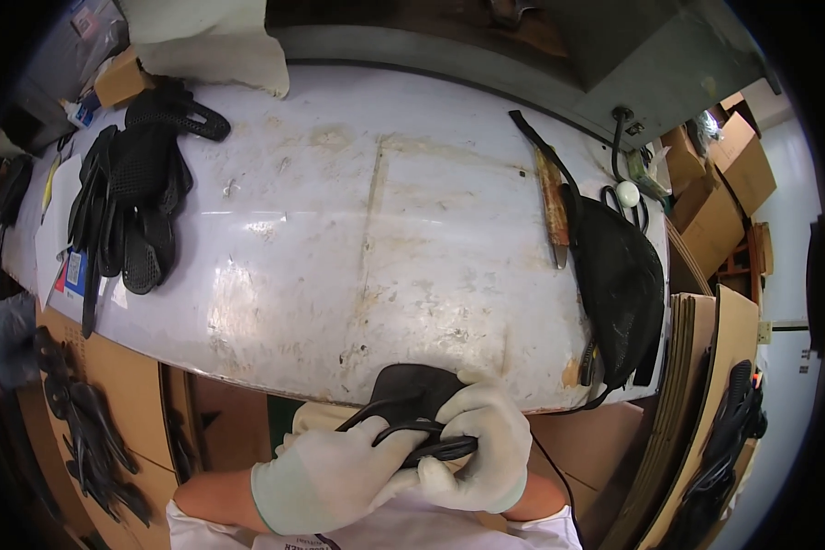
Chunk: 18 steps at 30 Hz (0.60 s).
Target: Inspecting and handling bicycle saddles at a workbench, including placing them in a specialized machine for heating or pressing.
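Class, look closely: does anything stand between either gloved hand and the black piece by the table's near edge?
Nothing visible does: the gloved left hand and right hand both grip the black piece, by the near edge of the table.

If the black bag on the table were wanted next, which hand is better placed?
Probably the right hand: it is nearer the black bag than the left hand. Both grip the black item, so neither is free.

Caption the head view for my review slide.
Gloved hands hold a black item at a worn white table's near edge.
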Available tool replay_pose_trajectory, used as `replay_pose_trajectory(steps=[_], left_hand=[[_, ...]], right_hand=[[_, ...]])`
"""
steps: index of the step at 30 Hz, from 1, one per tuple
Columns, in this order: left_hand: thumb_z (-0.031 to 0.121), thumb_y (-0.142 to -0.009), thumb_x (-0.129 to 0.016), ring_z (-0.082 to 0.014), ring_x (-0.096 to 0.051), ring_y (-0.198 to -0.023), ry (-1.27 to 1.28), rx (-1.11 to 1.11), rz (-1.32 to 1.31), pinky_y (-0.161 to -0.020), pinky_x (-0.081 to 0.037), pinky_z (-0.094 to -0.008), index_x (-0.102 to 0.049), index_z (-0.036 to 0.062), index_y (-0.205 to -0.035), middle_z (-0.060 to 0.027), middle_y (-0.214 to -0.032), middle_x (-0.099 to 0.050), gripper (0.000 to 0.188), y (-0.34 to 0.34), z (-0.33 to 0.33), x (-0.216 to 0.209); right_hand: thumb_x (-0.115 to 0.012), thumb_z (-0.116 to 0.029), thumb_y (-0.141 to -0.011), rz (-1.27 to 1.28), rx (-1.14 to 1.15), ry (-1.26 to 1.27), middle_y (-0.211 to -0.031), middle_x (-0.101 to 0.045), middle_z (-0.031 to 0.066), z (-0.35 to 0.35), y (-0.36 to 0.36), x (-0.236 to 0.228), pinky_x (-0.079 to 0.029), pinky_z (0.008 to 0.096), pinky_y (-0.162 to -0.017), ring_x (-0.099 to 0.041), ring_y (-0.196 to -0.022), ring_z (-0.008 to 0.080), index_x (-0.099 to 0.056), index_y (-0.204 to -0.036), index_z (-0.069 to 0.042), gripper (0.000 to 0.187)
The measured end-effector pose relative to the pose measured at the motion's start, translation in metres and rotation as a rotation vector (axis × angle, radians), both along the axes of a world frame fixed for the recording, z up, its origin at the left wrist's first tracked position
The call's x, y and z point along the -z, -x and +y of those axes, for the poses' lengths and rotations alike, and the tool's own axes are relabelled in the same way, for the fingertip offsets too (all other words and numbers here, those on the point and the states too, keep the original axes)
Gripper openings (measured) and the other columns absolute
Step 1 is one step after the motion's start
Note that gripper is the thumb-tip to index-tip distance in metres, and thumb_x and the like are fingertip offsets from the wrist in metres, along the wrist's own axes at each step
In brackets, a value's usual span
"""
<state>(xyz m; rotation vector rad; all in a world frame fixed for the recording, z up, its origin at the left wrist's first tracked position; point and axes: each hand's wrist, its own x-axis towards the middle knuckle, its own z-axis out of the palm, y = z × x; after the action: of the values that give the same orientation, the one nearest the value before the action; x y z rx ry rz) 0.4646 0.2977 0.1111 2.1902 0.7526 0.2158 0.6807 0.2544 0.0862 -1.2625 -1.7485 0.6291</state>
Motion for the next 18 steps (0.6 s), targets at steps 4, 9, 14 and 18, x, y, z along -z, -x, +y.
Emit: replay_pose_trajectory(steps=[4, 9, 14, 18], left_hand=[[0.038, -0.101, -0.064, -0.0244, -0.07, -0.075, -0.034, 0.02, 0.006, -0.056, -0.055, -0.0338, -0.062, 0.0058, -0.133, -0.0108, -0.101, -0.067, 0.046, 0.001, -0.004, 0.007], [0.039, -0.101, -0.064, -0.0233, -0.069, -0.073, -0.04, -0.021, -0.082, -0.053, -0.054, -0.0344, -0.065, 0.0057, -0.129, -0.0101, -0.096, -0.068, 0.043, 0.001, -0.002, 0.007], [0.034, -0.095, -0.073, -0.0238, -0.071, -0.083, -0.031, -0.025, -0.051, -0.056, -0.054, -0.0316, -0.071, 0.0049, -0.12, -0.0088, -0.106, -0.071, 0.039, -0.002, 0.001, 0.0], [0.038, -0.097, -0.07, -0.0281, -0.071, -0.076, 0.035, -0.038, 0.014, -0.056, -0.054, -0.035, -0.07, 0.0037, -0.12, -0.0128, -0.101, -0.072, 0.041, -0.002, 0.001, -0.006]], right_hand=[[-0.08, -0.02, -0.068, 0.057, 0.044, -0.01, -0.091, -0.066, 0.0145, 0.002, 0.002, 0.0, -0.053, 0.0534, -0.094, -0.064, -0.079, 0.0299, -0.061, -0.088, -0.004, 0.032], [-0.073, -0.018, -0.075, 0.082, -0.013, -0.025, -0.092, -0.066, 0.0152, 0.002, -0.002, 0.003, -0.05, 0.0553, -0.098, -0.065, -0.081, 0.0294, -0.062, -0.088, -0.004, 0.022], [-0.069, -0.016, -0.077, 0.091, -0.003, 0.015, -0.094, -0.067, 0.016, 0.001, -0.001, 0.0, -0.051, 0.0545, -0.095, -0.065, -0.083, 0.0294, -0.063, -0.089, -0.004, 0.018], [-0.073, -0.018, -0.078, 0.082, 0.075, -0.017, -0.096, -0.069, 0.0176, -0.004, 0.003, -0.001, -0.052, 0.0526, -0.093, -0.066, -0.085, 0.0303, -0.066, -0.092, -0.003, 0.022]])
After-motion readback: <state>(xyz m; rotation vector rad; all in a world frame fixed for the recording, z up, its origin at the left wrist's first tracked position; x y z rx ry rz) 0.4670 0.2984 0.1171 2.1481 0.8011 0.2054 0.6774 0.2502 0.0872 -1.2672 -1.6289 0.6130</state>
